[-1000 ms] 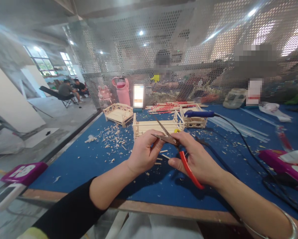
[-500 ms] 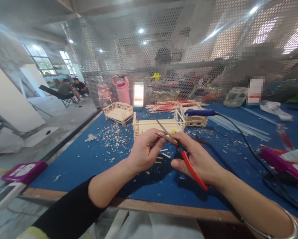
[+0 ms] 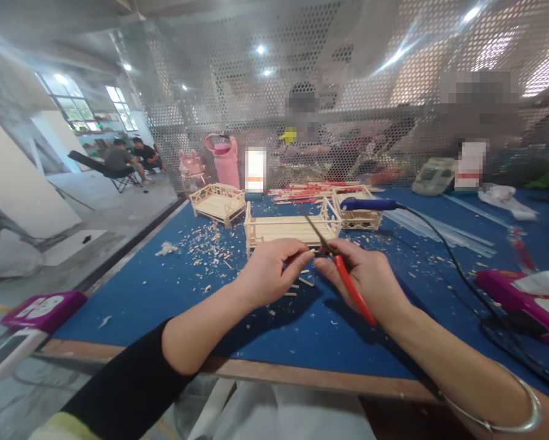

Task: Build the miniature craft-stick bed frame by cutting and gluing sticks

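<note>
1. Left hand (image 3: 274, 269): fingers bent, thumb and fingertips pinched together on a small pale stick piece (image 3: 312, 252), of which only the tip shows.
2. Right hand (image 3: 368, 275): curled around the red-handled scissors (image 3: 354, 292), one handle slanting down below the palm; one blade points up and away, while the other is largely hidden near the left fingertips. Whether it touches the stick piece cannot be told.
3. Position: both hands are close together above the blue tabletop (image 3: 137, 324), in front of the central miniature stick bed frame (image 3: 290, 231), whose near side they partly cover.
4. Neighbouring models: a second stick frame (image 3: 216, 205) stands to the left; a third stick frame (image 3: 359, 221) stands to the right, with a blue-handled corded tool (image 3: 368, 205) across its front.
5. Loose material: wood scraps (image 3: 210, 249) scattered left of the hands; red and pale sticks (image 3: 318, 193) heaped behind the frames; translucent strips (image 3: 444, 233) lying at right.
6. Rear edge: a pink bottle (image 3: 227, 164) stands before a perforated screen (image 3: 238, 85).
</note>
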`<act>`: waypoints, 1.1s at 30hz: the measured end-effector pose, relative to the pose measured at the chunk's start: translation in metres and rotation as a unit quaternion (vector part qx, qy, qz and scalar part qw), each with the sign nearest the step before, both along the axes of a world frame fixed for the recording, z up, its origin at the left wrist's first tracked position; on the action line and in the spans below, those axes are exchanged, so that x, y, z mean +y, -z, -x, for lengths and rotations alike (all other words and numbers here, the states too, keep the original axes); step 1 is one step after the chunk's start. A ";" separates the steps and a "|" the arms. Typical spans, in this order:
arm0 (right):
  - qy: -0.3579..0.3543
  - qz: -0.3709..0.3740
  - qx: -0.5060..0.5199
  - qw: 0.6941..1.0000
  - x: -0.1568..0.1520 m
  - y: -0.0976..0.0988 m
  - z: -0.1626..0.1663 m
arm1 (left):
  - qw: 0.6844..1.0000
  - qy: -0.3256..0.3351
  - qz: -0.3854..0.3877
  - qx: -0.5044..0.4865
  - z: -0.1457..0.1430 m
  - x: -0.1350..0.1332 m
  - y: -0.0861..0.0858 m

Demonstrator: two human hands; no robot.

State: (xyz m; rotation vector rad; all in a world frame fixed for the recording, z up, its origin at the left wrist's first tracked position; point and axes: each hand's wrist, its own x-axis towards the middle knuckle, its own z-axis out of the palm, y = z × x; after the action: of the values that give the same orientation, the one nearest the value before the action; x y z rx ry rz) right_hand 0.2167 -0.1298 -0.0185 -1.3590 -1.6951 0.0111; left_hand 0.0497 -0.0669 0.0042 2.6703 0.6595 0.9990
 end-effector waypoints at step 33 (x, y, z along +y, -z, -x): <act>0.004 0.059 0.018 0.998 0.003 -0.008 -0.007 | 0.969 -0.077 0.236 -0.009 -0.005 0.008 0.008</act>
State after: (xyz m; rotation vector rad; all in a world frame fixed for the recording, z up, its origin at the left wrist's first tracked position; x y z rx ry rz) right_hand 0.2241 -0.1272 -0.0107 -1.4446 -1.6805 0.1314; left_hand 0.0547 -0.0593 -0.0039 2.2191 0.9754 0.7783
